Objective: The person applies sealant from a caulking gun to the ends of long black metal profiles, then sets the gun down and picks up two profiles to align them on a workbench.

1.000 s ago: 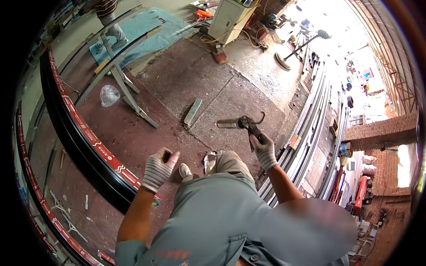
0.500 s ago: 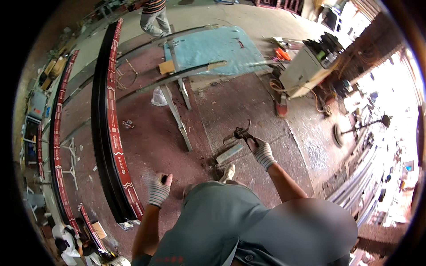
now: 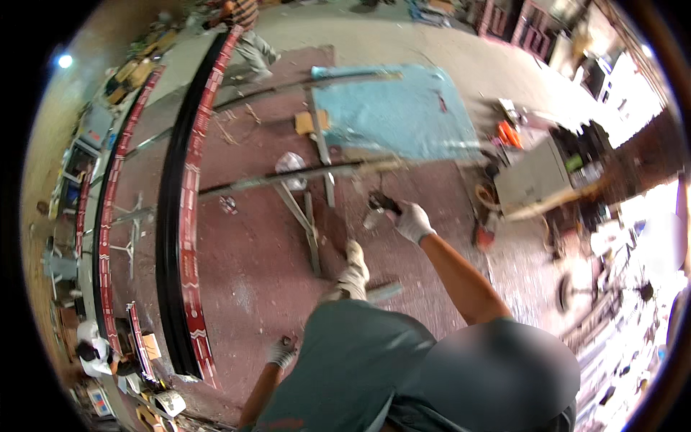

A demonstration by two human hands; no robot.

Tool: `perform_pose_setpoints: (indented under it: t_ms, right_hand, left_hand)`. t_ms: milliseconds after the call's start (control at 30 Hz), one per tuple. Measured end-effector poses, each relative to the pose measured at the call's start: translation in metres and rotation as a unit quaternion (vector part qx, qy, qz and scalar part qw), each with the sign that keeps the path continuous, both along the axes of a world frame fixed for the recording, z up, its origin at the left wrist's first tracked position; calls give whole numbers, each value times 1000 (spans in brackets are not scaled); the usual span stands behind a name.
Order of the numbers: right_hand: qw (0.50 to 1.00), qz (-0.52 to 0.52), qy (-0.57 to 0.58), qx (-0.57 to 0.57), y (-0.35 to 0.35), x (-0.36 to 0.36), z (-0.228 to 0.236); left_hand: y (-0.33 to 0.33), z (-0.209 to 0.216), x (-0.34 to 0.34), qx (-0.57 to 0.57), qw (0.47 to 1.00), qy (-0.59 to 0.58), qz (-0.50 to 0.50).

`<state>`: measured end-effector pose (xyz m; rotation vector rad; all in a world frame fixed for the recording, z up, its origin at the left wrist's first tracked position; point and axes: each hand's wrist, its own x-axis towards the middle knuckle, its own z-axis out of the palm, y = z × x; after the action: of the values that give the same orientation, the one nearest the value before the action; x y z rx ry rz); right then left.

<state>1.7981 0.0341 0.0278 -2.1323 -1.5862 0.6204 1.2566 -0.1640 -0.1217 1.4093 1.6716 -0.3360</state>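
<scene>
My right hand (image 3: 414, 222), in a pale knitted glove, is closed round a dark metal tool (image 3: 385, 203). A paler, blurred part hangs below its front end, and I cannot make out its exact kind. My left hand (image 3: 282, 351), in a striped glove, hangs low beside my body over the reddish floor (image 3: 248, 302), and its fingers are blurred. To its left lies a long black profile (image 3: 169, 237) with a red printed strip (image 3: 188, 245) along it, apart from the hand.
Metal support bars (image 3: 252, 181) run beneath the profiles, with angled legs (image 3: 314, 252) near my foot (image 3: 354, 259). Beyond lies a blue sheet (image 3: 396, 108). A pale cabinet (image 3: 533, 176) stands at right. Another person (image 3: 248, 36) is at the far end.
I have stepped forward, so the bars and blue sheet appear nearer and the cabinet further right. My left hand has dropped lower and back; my right hand still holds the tool.
</scene>
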Motion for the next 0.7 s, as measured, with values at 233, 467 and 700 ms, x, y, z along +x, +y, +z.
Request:
perform_pose_setpoints:
  t_ms: [233, 467, 700]
  right_hand:
    - [986, 29, -67, -148, 106, 58, -59]
    - [967, 104, -56, -225, 138, 78, -109]
    - [902, 296, -139, -281, 147, 128, -212]
  left_hand:
    - [167, -11, 115, -53, 998, 6, -22]
    - [320, 131, 218, 144, 984, -96, 48]
    - [371, 159, 359, 299, 949, -101, 2]
